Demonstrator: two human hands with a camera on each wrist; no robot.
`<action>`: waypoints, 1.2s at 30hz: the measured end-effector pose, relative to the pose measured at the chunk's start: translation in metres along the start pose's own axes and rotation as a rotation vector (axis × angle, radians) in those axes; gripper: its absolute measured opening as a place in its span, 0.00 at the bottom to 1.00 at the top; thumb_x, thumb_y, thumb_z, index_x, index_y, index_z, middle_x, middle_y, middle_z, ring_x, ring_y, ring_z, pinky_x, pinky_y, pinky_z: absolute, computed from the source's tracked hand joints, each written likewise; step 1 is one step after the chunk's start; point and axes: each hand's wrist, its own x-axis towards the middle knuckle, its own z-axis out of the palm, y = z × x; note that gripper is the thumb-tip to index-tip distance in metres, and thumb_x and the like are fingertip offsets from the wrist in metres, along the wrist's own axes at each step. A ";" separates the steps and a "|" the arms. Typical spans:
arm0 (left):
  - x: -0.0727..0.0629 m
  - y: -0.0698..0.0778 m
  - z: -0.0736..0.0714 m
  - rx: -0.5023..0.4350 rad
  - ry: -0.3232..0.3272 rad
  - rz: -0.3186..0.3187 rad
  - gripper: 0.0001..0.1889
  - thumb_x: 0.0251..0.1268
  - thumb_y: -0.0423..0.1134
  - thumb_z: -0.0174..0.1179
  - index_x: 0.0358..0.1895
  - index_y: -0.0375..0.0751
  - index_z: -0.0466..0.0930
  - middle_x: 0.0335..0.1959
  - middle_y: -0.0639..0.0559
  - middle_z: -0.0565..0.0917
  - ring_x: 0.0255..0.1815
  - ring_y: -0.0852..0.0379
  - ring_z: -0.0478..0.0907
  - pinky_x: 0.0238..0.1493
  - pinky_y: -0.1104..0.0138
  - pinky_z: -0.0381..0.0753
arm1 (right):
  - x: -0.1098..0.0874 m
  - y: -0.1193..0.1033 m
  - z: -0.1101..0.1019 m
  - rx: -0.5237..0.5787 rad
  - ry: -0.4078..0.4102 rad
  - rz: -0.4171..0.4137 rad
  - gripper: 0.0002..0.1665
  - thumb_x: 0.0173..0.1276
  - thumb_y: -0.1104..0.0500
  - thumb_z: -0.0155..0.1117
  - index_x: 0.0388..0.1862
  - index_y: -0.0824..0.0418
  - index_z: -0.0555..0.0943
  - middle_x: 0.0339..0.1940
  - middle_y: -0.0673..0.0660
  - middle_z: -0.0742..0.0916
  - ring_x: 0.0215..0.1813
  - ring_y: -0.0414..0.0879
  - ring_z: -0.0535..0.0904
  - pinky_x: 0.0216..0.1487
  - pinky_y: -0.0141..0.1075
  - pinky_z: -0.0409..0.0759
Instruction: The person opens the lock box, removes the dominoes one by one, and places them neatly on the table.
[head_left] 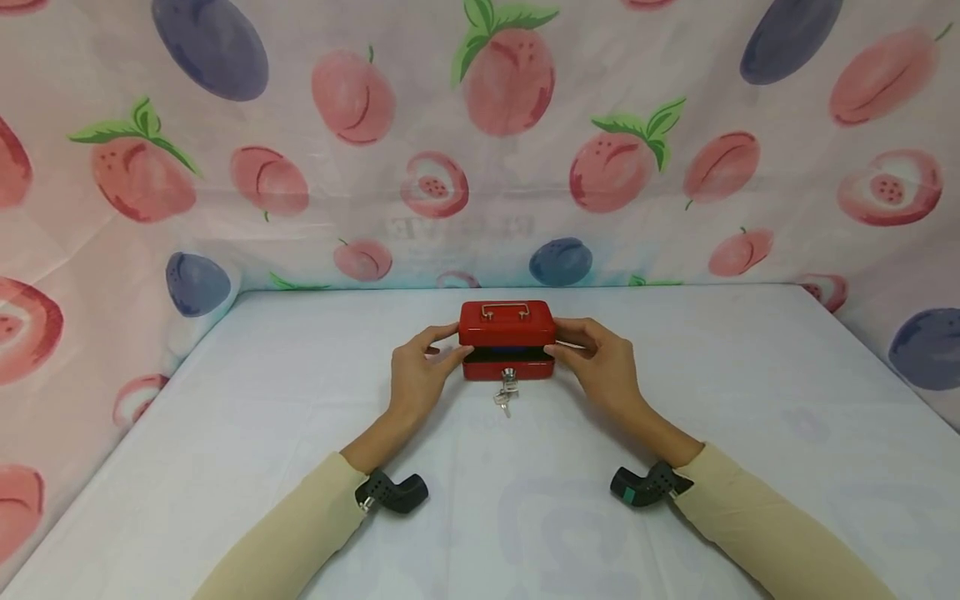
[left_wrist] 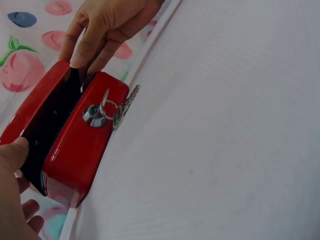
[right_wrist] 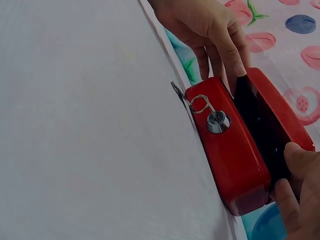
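Observation:
A small red cash box [head_left: 508, 370] stands on the white tabletop, its lid [head_left: 506, 333] partly raised with a dark gap along the front. Thumb and fingers of my left hand [head_left: 418, 375] grip the lid's left end. At the lid's right end, my right hand [head_left: 603, 367] pinches it the same way. A silver lock [left_wrist: 94, 116] sits in the front wall, with one key inserted and a ring of keys [head_left: 502, 403] hanging from it. A folded wire handle [head_left: 505, 310] lies on top of the lid. Something blue shows inside the gap in the head view.
White cloth [head_left: 480, 500] covers the table. Behind it hangs a fruit-patterned curtain [head_left: 510, 167], close beyond the box. Each wrist carries a black camera mount, seen at the left cuff [head_left: 393, 492] and right cuff [head_left: 647, 485].

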 end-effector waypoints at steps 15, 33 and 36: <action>0.001 -0.001 0.000 -0.175 0.017 -0.021 0.15 0.57 0.34 0.69 0.48 0.40 0.85 0.43 0.49 0.86 0.37 0.52 0.83 0.42 0.58 0.81 | 0.001 -0.001 0.000 -0.035 0.039 -0.026 0.23 0.60 0.63 0.70 0.56 0.60 0.81 0.48 0.56 0.86 0.49 0.46 0.83 0.45 0.29 0.79; -0.002 0.015 -0.006 -0.286 -0.101 -0.003 0.24 0.64 0.29 0.61 0.64 0.34 0.73 0.60 0.45 0.78 0.60 0.51 0.73 0.55 0.53 0.75 | -0.006 -0.038 -0.001 0.029 -0.002 -0.137 0.26 0.63 0.74 0.62 0.61 0.76 0.72 0.54 0.71 0.80 0.51 0.66 0.79 0.54 0.44 0.76; -0.001 0.000 -0.001 -0.301 -0.129 0.015 0.27 0.65 0.33 0.62 0.67 0.42 0.70 0.63 0.50 0.75 0.62 0.52 0.71 0.57 0.53 0.74 | -0.005 -0.038 -0.001 0.015 -0.006 -0.153 0.26 0.64 0.74 0.61 0.62 0.76 0.71 0.55 0.70 0.80 0.53 0.64 0.78 0.56 0.48 0.74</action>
